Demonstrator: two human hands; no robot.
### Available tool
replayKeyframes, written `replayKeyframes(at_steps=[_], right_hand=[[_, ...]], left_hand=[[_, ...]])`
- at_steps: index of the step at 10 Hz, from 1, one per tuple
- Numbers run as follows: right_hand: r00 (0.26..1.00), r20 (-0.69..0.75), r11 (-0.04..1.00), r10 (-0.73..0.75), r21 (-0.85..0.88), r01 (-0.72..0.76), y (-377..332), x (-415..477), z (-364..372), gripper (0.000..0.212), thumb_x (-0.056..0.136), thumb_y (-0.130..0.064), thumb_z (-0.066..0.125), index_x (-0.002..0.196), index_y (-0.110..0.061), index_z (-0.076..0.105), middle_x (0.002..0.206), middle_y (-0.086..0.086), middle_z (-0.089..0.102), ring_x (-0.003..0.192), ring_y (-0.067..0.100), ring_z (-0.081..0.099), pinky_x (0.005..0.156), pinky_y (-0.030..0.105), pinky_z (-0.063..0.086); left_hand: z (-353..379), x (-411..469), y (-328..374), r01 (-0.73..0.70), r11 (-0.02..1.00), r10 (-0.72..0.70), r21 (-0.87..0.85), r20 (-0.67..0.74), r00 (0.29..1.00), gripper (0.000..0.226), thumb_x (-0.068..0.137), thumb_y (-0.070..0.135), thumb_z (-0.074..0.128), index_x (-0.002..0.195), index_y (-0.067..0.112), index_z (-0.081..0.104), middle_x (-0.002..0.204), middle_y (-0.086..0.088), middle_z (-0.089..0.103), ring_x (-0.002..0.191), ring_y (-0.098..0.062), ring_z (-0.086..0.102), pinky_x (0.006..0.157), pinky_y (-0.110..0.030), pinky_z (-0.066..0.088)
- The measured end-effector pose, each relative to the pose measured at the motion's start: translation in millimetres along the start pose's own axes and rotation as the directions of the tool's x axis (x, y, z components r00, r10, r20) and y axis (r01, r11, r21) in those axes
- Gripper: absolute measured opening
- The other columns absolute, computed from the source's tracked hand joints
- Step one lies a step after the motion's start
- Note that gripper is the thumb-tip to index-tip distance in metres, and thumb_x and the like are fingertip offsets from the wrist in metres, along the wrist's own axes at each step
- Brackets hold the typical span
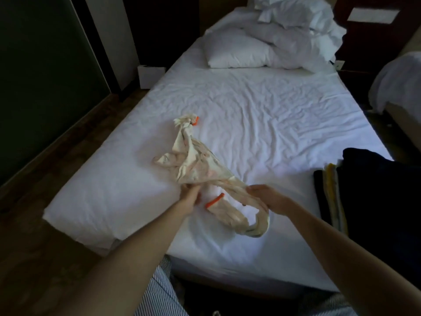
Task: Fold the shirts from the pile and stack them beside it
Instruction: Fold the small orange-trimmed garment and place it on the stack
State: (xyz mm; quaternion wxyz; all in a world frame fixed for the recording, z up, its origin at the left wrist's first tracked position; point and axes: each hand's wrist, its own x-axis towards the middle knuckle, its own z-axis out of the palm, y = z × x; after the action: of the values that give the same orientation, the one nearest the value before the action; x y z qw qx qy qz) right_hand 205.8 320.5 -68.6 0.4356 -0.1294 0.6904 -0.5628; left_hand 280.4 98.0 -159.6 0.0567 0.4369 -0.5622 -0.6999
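A crumpled cream shirt with orange cuff trim lies twisted on the white bed, stretched from the middle toward the near edge. My left hand grips its bunched fabric near the shirt's lower middle. My right hand holds the cream fabric further right, where a loop of it curls down toward the bed's edge. At the right edge of the bed sits a pile of dark clothes, with yellow and grey layers showing on its left side.
White pillows and a rumpled duvet fill the head of the bed. A second bed stands at the far right. Wooden floor runs along the left, with a small white box by the wall.
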Motion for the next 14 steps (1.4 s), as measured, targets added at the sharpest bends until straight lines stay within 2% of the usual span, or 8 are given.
replayKeyframes(at_steps=[2,3,5,6,8,11,12,14], right_hand=[[0.924,0.363,0.965,0.123,-0.262,-0.025,-39,-36,-13,0.038,0.1,-0.018,0.035,0.083,0.0,0.064,0.071,-0.001,0.071,0.064,0.005,0.065,0.059,0.014,0.047],[0.983,0.127,0.929,0.13,-0.363,-0.076,-44,-46,-41,0.04,0.1,-0.021,0.04,0.076,-0.005,0.068,0.063,0.002,0.069,0.045,0.005,0.054,0.043,0.014,0.039],[0.963,-0.265,0.765,0.039,-0.612,-0.199,-74,-26,-71,0.034,0.1,-0.023,0.042,0.113,0.0,0.062,0.098,0.008,0.068,0.056,-0.001,0.043,0.054,0.012,0.035],[0.942,-0.337,0.845,0.014,-0.5,-0.191,-78,-5,-59,0.037,0.1,-0.018,0.038,0.131,-0.001,0.051,0.137,0.013,0.049,0.068,-0.005,0.034,0.066,0.008,0.03],[0.952,-0.287,0.981,0.103,-0.127,-0.145,-22,-4,-19,0.028,0.1,-0.018,0.036,0.12,-0.011,0.054,0.088,0.001,0.058,0.065,0.008,0.05,0.057,0.021,0.032],[0.96,-0.234,0.972,0.156,0.207,-0.108,24,-10,-5,0.071,0.08,-0.075,0.042,0.13,-0.025,0.042,0.123,0.006,0.051,0.117,0.029,0.051,0.085,0.039,0.047],[0.966,-0.258,1.0,0.001,-0.021,-0.007,14,-8,3,0.03,0.089,-0.039,0.061,0.112,-0.02,0.054,0.099,0.002,0.062,0.09,0.011,0.062,0.073,0.026,0.049],[0.851,-0.447,0.957,-0.276,-0.213,0.198,-27,-9,-5,0.017,0.094,-0.006,0.052,0.099,0.003,0.066,0.078,0.007,0.064,0.068,0.01,0.057,0.058,0.01,0.046]], left_hand=[[8,-1,39,0.045,0.75,0.03,-0.66,0.103,0.994,0.011,0.093,0.027,0.056,0.102,0.02,0.057,0.088,-0.003,0.069,0.078,-0.016,0.064,0.072,-0.032,0.054],[-1,4,54,-0.043,0.734,0.072,-0.678,0.015,0.997,0.031,0.09,0.022,0.059,0.12,0.016,0.052,0.116,-0.012,0.061,0.09,-0.023,0.062,0.068,-0.036,0.056],[25,-49,121,-0.508,0.859,0.511,-0.055,0.088,0.855,0.019,0.092,0.007,0.058,0.107,0.017,0.064,0.112,-0.005,0.059,0.091,-0.015,0.057,0.057,-0.009,0.048],[50,-83,115,-0.768,0.547,0.362,0.333,0.733,0.576,0.033,0.09,0.009,0.062,0.123,0.006,0.06,0.116,0.0,0.058,0.102,-0.013,0.055,0.079,-0.01,0.047],[45,-84,57,-0.777,0.261,-0.237,0.572,0.819,0.523,0.034,0.094,0.019,0.058,0.126,0.01,0.06,0.12,-0.012,0.064,0.101,-0.02,0.06,0.08,-0.015,0.043],[41,-56,29,-0.571,0.343,0.13,0.746,0.565,0.815,0.08,0.059,0.062,0.062,0.132,0.031,0.051,0.136,-0.006,0.049,0.128,-0.026,0.046,0.105,-0.036,0.04],[63,-70,33,-0.614,0.318,0.17,0.723,0.593,0.787,0.069,0.067,0.06,0.063,0.128,0.03,0.054,0.139,-0.007,0.043,0.13,-0.027,0.04,0.109,-0.038,0.035],[88,-89,74,-0.581,0.727,0.301,0.366,0.591,0.749,0.011,0.091,0.018,0.06,0.098,0.014,0.068,0.093,-0.003,0.068,0.089,-0.015,0.063,0.087,-0.035,0.05]])
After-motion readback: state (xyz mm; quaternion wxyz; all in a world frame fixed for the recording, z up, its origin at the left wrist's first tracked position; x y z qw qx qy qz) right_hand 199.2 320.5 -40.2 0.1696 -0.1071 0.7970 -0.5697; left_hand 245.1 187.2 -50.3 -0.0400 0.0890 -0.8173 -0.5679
